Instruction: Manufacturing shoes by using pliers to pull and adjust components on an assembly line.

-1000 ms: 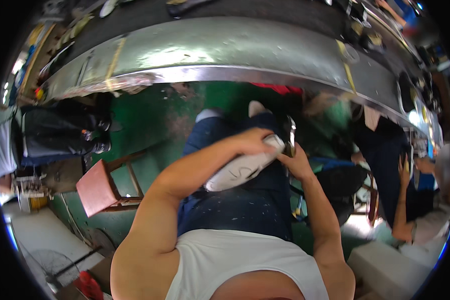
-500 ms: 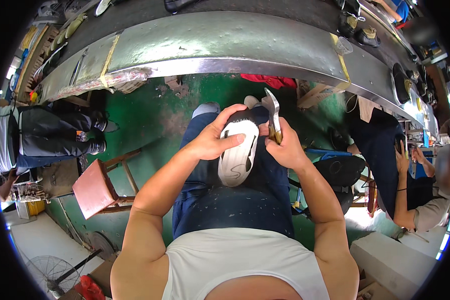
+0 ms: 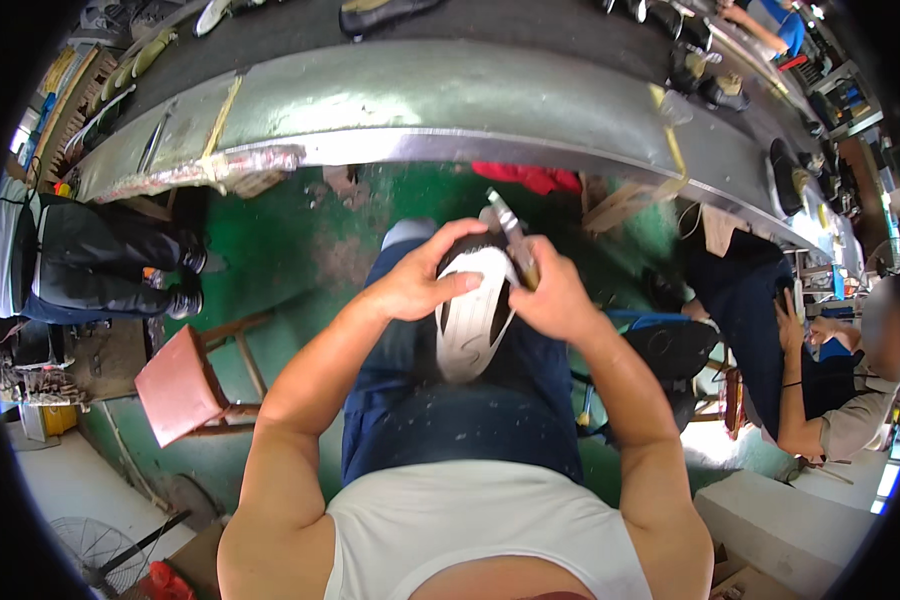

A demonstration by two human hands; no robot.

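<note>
A shoe (image 3: 462, 330) with a white, marked face turned up and a black, stitched edge at its far end rests over my lap. My left hand (image 3: 415, 278) is closed on its left side, thumb pressed on the white face and fingers round the far end. In my right hand (image 3: 553, 297) is a pair of metal pincers (image 3: 510, 221), gripped by the handle beside the shoe's right edge. The pincers' head is blurred and points up and left, close to the shoe's far end. My right fingertips are partly hidden.
Ahead runs a long metal-edged bench (image 3: 420, 90) with a dark belt carrying several shoes, including a black one (image 3: 385, 14). A stool (image 3: 180, 385) stands at left. One person (image 3: 110, 260) stands at far left; another (image 3: 840, 390) sits at right. A fan (image 3: 95, 550) is lower left.
The pincers have swung left and tilted over towards the shoe's far end, and my right hand has moved slightly left with them. My left hand keeps its hold on the shoe.
</note>
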